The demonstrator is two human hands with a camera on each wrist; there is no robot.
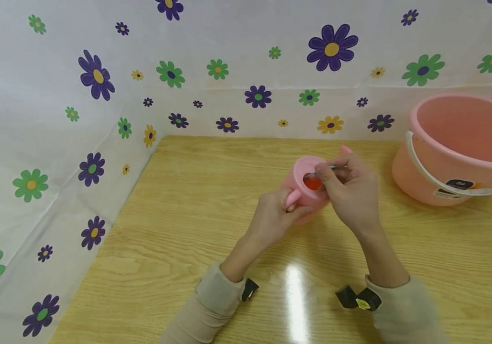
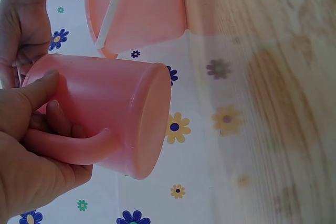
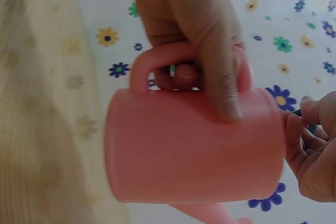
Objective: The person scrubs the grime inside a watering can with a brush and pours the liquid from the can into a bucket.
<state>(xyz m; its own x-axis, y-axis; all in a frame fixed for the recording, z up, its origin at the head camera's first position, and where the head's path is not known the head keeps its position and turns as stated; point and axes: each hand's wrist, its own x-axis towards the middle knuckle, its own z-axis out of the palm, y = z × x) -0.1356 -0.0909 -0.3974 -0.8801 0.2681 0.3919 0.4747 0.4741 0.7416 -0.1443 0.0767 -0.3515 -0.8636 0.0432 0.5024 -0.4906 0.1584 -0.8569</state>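
Observation:
My left hand (image 1: 271,215) grips the handle (image 2: 73,148) of a pink watering can (image 1: 294,179), fingers through the loop and thumb laid on the body. The can is tilted, its top facing up toward the head camera, with a round opening that looks red inside. A spout (image 3: 202,213) sticks out on the side away from the handle. My right hand (image 1: 353,188) pinches a thin greyish rod-like tool (image 1: 310,175) at the can's top. One end of the tool reaches over the opening; fingers hide much of the rest, so I cannot tell its kind.
A large pink bucket (image 1: 431,165) with a white carrying handle (image 1: 422,170) stands at the right, beyond my right hand. Under everything lies a wood-grain table (image 1: 177,229). White flower-printed sheeting (image 1: 237,38) rises behind the table and along its left side.

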